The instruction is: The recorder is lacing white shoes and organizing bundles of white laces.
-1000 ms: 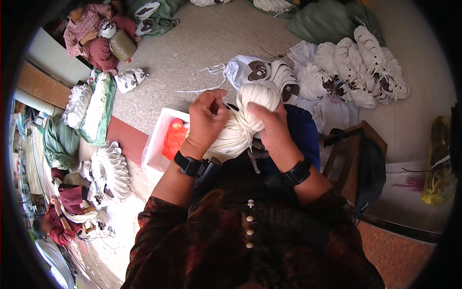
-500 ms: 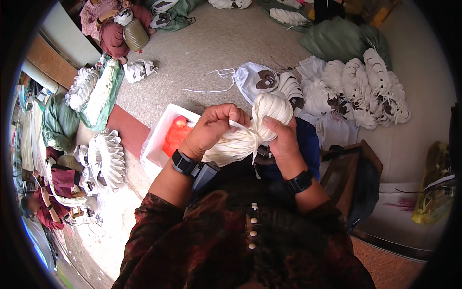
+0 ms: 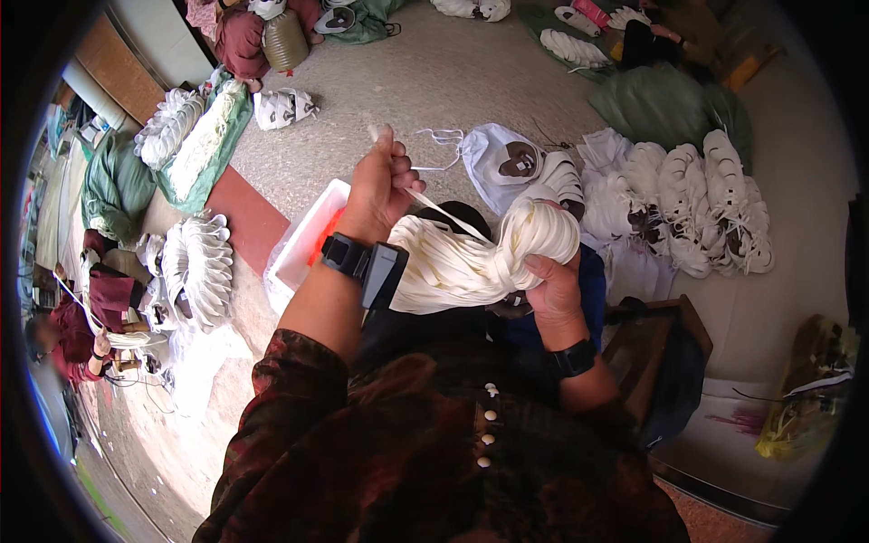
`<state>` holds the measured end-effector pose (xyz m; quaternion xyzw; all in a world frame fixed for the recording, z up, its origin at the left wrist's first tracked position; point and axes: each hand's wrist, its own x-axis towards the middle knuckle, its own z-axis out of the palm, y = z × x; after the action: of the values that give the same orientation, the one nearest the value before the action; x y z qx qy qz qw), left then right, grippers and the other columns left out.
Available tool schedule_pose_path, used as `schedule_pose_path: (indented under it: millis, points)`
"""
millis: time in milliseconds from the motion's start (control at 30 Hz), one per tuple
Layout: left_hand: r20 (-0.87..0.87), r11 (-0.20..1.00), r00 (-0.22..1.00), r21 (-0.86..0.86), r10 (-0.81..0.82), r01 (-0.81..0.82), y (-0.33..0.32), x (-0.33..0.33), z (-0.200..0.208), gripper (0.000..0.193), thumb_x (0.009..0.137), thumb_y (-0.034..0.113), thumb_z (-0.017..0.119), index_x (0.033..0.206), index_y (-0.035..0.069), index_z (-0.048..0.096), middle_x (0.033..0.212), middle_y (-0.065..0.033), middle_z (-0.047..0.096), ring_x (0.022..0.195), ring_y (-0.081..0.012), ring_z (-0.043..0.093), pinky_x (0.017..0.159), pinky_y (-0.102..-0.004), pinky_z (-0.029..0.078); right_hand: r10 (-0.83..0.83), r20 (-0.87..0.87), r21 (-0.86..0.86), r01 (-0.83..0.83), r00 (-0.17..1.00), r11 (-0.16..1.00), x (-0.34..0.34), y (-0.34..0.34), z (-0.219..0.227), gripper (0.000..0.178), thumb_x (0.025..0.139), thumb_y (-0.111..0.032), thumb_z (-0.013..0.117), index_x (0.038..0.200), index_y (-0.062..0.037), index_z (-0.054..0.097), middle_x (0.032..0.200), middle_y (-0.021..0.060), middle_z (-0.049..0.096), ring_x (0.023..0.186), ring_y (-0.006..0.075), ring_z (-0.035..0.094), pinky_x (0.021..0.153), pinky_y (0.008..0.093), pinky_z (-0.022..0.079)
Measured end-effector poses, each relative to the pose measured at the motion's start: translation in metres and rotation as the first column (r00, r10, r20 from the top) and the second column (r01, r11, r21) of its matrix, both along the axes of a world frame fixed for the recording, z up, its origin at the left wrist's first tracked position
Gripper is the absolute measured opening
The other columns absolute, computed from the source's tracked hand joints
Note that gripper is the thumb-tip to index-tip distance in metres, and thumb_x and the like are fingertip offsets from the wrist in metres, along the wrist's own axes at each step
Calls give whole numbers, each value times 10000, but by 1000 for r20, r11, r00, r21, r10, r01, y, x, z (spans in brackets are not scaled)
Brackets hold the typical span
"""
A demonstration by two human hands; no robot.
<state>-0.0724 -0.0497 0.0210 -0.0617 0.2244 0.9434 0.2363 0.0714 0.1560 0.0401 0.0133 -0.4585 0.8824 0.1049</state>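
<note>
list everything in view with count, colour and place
cord bundle: one, cream-white, centre
strand: one, white, from bundle to left hand
box: one, white, left of bundle, orange-red contents
drawstring bag: one, white, beyond bundle
woven bundles: many, white, right, left and top
sacks: at least two, green, upper right and left
container: one, olive, top left
wooden frame: one, brown, right
plastic bag: one, yellow, far right
co-workers: three, partly visible, left, top left, top right
wristbands: two, black, wrists
left hand: one, bare, holding strand
right hand: one, bare, gripping bundle
</note>
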Motion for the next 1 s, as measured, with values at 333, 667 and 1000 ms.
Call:
schedule_pose_path:
  millis: [333, 667, 1000]
  points:
    - [-860, 299, 303, -442, -411, -846, 10, 65, 49, 289, 713, 127, 701, 935, -5, 572, 925, -167, 582, 886, -352, 566, 765, -402, 465, -29, -3, -51, 28, 1000, 998, -26, -11, 28, 558, 674, 63, 646, 1196, -2, 460, 1082, 97, 581, 995, 198, 574, 896, 317, 451]
    - [-701, 385, -175, -152, -691, -911, 13, 86, 59, 305, 655, 68, 685, 949, 26, 620, 931, -104, 547, 823, -267, 548, 679, -367, 466, -23, 24, -30, 24, 999, 999, -43, -27, 36, 392, 699, 76, 612, 1083, 14, 561, 1010, 97, 623, 919, 189, 608, 853, 314, 475]
    - [-628, 968, 768, -248, -124, -46, -13, 67, 46, 70, 891, 114, 535, 868, 64, 491, 830, -73, 569, 759, -185, 571, 730, -299, 463, -11, 12, -29, 12, 1000, 1000, -37, -17, 24, 462, 664, 45, 650, 1111, 16, 537, 1031, 102, 614, 936, 204, 602, 876, 331, 469]
